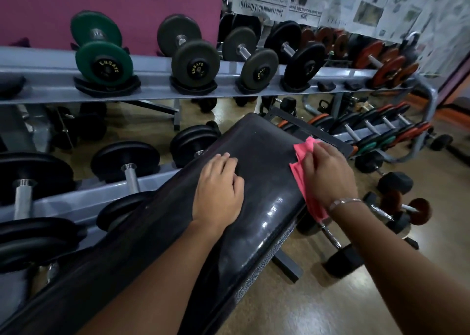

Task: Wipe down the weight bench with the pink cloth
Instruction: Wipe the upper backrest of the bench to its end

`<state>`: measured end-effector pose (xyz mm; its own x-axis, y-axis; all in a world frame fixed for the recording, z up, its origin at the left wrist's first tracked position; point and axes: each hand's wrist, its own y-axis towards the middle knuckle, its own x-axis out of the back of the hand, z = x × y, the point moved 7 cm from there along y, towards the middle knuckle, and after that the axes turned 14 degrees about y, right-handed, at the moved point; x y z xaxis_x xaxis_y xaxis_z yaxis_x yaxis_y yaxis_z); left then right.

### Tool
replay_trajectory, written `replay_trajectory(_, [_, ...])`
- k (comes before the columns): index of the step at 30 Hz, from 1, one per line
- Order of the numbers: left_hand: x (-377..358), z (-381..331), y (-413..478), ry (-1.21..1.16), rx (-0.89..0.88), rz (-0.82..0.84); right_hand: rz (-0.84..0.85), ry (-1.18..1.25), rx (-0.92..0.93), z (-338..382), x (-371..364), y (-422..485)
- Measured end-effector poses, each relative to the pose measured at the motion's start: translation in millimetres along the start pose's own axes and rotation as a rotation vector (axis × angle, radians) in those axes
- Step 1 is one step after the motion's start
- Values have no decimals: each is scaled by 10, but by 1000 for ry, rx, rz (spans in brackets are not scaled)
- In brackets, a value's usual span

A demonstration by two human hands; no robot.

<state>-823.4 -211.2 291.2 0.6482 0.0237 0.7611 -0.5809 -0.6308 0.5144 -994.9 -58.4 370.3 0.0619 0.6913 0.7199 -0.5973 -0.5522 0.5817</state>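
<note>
Dumbbells [104, 65] read ENSAYO — right hand [328, 174] presses pink cloth [300, 154] on bench [254, 141].

Legible markings: one brand name, one newspaper heading.
"ENSAYO" stands in pale letters on the black end caps of the green dumbbell [104, 63], the grey dumbbell [195, 67] and the smaller grey dumbbell [259, 72], all on the upper rack rail [152, 85] well beyond the fingers [223, 157] of the left hand [218, 189]. Newspaper sheets [267, 4], hung upside down far above the fingers [318, 149] of the right hand [328, 174], carry the heading "Entertainment&Lifestyle"; the smaller print is unreadable.

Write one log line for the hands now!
left hand: rests flat on bench | right hand: presses pink cloth on bench's right edge | step: wipe
</note>
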Motion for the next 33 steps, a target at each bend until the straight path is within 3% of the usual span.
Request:
replay_trajectory(2, [10,-13,4,1,0,-3,3,-41,32,120,-146,-4])
replay_trajectory(5, [11,-23,-8,-5,-2,-10,120,-8,243,183,-81,-143])
replay_trajectory(10, [9,-20,-2,20,-15,-23,88,-88,-13,206,-165,170])
replay_trajectory(14, [18,-20,-13,16,-21,-33,239,-71,254,395,-225,-1])
replay_trajectory(18, [36,-42,-12,35,-40,-34,149,-172,187,539,-153,199])
replay_trajectory(21, [36,-21,1,46,-41,-40,361,-233,254,645,-486,183])
replay_trajectory(25, [67,-54,24,59,-46,-29,341,-109,188,574,-334,165])
replay_trajectory(29, [140,-80,90,112,-67,-9,445,-325,146,642,-655,297])
replay_trajectory(33, [177,-81,334,187,-54,-20,363,-104,292,769,-471,3])
